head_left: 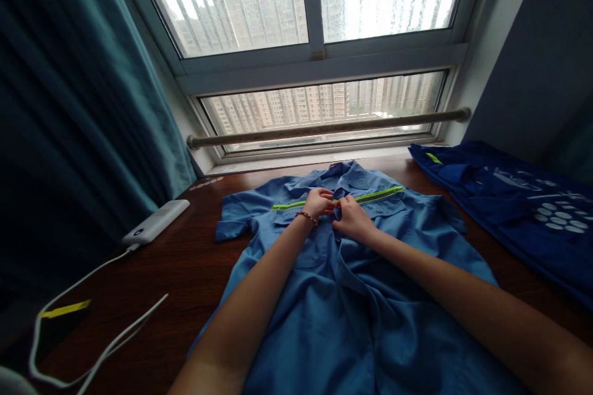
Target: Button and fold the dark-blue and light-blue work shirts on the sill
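A blue short-sleeved work shirt (pixel 370 296) with a yellow-green reflective stripe across the chest lies front up on a dark wooden table (pixel 185 265), collar toward the window. My left hand (pixel 317 202), with a bead bracelet on the wrist, and my right hand (pixel 351 217) meet at the shirt's front placket just below the collar. Both hands have their fingers pinched on the placket fabric at the stripe. What lies between the fingertips is too small to make out.
A white power bank (pixel 156 221) lies at the left with a white cable (pixel 92 321) trailing toward the near edge. A dark blue garment (pixel 519 203) is spread at the right. A teal curtain (pixel 69 105) hangs left; a window with a rail (pixel 324 128) is ahead.
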Tool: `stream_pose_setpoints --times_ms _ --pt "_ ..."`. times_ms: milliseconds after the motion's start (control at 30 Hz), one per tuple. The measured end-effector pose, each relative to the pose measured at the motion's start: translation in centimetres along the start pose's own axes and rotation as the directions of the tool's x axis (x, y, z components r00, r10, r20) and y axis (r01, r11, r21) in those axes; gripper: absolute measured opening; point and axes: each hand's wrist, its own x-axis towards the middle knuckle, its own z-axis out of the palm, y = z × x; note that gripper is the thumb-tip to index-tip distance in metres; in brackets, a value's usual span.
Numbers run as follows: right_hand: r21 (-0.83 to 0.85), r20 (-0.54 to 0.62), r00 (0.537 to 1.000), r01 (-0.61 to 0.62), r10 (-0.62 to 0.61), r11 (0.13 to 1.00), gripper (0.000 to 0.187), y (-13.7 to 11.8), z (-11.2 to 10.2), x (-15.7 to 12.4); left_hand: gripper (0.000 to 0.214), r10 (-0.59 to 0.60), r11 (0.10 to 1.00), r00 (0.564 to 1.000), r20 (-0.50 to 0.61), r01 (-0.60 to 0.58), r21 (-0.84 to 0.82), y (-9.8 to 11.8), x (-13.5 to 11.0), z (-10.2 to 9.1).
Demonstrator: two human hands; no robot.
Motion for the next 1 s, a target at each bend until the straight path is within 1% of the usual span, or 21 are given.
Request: stream_pose_setpoints --times_ms 100,200,233,267,300,333,400,433,467,533,567,600,667,700,733,767,867,933,1000 --pt "0.002 0.085 0.996 0.002 -0.002 1.000 0.026 -0.6 -0.2 -0.5 0.031 0.058 0.998 0.998 -0.010 -0.058 0.017 -0.9 0.5 0.2" --pt "0.039 0.127 0.992 -0.021 0.016 0.999 0.024 -0.6 -0.5 -1.2 0.027 0.125 0.992 0.992 0.003 -0.125 0.037 -1.7 1.0 0.5" --pt "0.087 0.130 0.991 -0.054 0.042 0.995 0.021 -0.3 -0.6 -1.3 0.025 0.151 0.987 0.988 0.006 -0.151 0.044 -1.9 1.1 0.5" --pt "0.186 0.143 0.986 -0.109 0.083 0.976 0.017 0.2 -0.8 -1.4 0.023 0.179 0.982 0.984 0.007 -0.179 0.052 -2.1 1.2 0.6" --pt "0.316 0.172 0.976 -0.184 0.135 0.931 0.015 0.9 -1.0 -1.4 0.021 0.205 0.977 0.979 0.005 -0.205 0.057 -2.3 1.2 0.6" --pt "0.448 0.216 0.959 -0.265 0.184 0.854 0.014 1.6 -1.4 -1.3 0.021 0.235 0.970 0.972 0.008 -0.235 0.064 -2.4 1.2 0.5" --pt "0.634 0.317 0.916 -0.397 0.245 0.663 0.014 3.3 -2.2 -1.2 0.024 0.310 0.945 0.949 0.058 -0.314 0.092 -2.6 1.0 0.4" --pt "0.682 0.357 0.898 -0.439 0.258 0.585 0.012 4.1 -2.6 -1.1 0.026 0.345 0.928 0.933 0.105 -0.356 0.109 -2.6 0.8 0.3" --pt "0.711 0.382 0.886 -0.463 0.261 0.530 0.009 4.8 -3.1 -1.1 0.030 0.373 0.911 0.915 0.157 -0.393 0.124 -2.6 0.5 0.1" --pt "0.754 0.407 0.876 -0.481 0.257 0.447 0.004 5.6 -3.9 -1.4 0.037 0.392 0.889 0.887 0.243 -0.433 0.148 -2.5 0.0 -0.1" --pt "0.780 0.419 0.873 -0.486 0.249 0.394 0.002 5.8 -4.2 -1.6 0.041 0.386 0.888 0.885 0.259 -0.433 0.157 -2.4 -0.2 -0.2" --pt "0.808 0.432 0.870 -0.490 0.238 0.327 0.003 5.8 -4.4 -1.8 0.044 0.384 0.885 0.885 0.263 -0.434 0.168 -2.3 -0.4 -0.3" --pt "0.853 0.468 0.860 -0.499 0.202 0.153 0.008 5.4 -4.5 -2.3 0.049 0.391 0.873 0.885 0.254 -0.444 0.203 -2.2 -0.6 -0.5" --pt "0.860 0.489 0.854 -0.506 0.176 0.067 0.011 5.1 -4.4 -2.5 0.049 0.394 0.869 0.887 0.240 -0.444 0.218 -2.1 -0.5 -0.6" --pt "0.858 0.508 0.849 -0.514 0.147 0.001 0.015 4.8 -4.3 -2.7 0.048 0.391 0.871 0.895 0.215 -0.436 0.227 -2.1 -0.4 -0.7" --pt "0.852 0.522 0.844 -0.522 0.121 -0.034 0.018 4.5 -4.2 -2.8 0.047 0.382 0.879 0.905 0.185 -0.418 0.231 -2.0 -0.3 -0.8" --pt "0.853 0.520 0.848 -0.521 0.103 -0.022 0.024 4.2 -4.0 -3.0 0.046 0.343 0.903 0.933 0.110 -0.360 0.235 -2.0 0.2 -0.9" --pt "0.869 0.493 0.860 -0.494 0.129 -0.027 0.027 4.3 -3.9 -3.0 0.046 0.342 0.891 0.933 0.112 -0.359 0.276 -1.9 0.3 -0.9" --pt "0.882 0.469 0.872 -0.469 0.138 -0.041 0.030 4.6 -3.8 -3.0 0.048 0.381 0.860 0.917 0.121 -0.399 0.319 -1.7 0.0 -0.9"
